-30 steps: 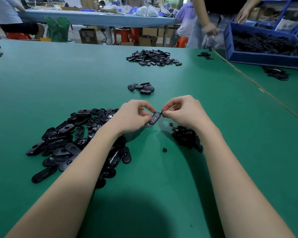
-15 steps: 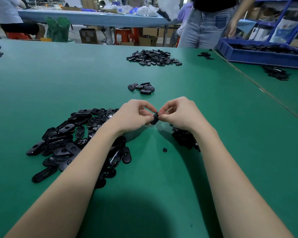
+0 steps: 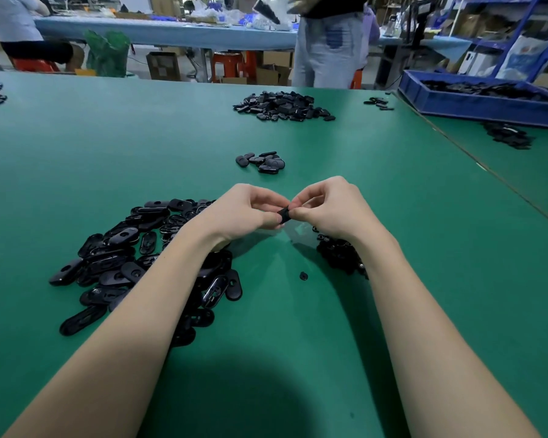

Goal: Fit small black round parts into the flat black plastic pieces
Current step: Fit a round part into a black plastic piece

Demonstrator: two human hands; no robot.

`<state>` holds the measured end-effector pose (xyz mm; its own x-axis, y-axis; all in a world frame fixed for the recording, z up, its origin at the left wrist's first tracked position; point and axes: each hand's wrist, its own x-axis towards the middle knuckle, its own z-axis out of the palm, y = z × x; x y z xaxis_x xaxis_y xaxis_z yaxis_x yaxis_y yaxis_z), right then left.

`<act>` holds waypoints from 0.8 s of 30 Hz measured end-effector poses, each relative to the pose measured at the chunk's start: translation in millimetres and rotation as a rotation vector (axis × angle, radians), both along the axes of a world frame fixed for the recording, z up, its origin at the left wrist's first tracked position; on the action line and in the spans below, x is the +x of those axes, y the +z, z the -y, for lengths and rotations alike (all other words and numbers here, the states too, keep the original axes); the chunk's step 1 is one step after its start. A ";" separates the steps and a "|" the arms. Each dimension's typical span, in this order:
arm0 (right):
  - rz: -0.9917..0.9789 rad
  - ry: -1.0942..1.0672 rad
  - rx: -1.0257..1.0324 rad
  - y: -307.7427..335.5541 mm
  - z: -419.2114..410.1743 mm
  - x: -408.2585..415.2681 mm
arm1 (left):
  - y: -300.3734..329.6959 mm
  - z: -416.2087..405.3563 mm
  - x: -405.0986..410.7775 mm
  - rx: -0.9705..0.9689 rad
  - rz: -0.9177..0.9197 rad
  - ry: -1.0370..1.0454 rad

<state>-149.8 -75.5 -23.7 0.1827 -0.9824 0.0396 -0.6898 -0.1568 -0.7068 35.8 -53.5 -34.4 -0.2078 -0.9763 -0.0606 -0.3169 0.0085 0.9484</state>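
Held above the green counter (image 3: 393,248), between both hands: one flat black plastic piece (image 3: 283,214), pinched at its left end by the left hand (image 3: 244,213) and at its right end by the right hand (image 3: 329,210), fingers of both curled tight around it (round part, if any, hidden under the fingertips). Below the left forearm, a big heap of oval black pieces (image 3: 124,257). Under the right wrist, a smaller heap of small round parts (image 3: 339,254), with one stray round part (image 3: 303,275) lying apart on the counter. Farther out, a small cluster of pieces (image 3: 261,161), then a larger pile (image 3: 282,106). At far right, a blue bin (image 3: 475,104).
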 end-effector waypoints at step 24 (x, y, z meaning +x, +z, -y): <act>0.310 -0.076 0.216 -3.9 -2.0 -3.9 | -4.4 5.2 -5.4 0.100 -0.206 0.161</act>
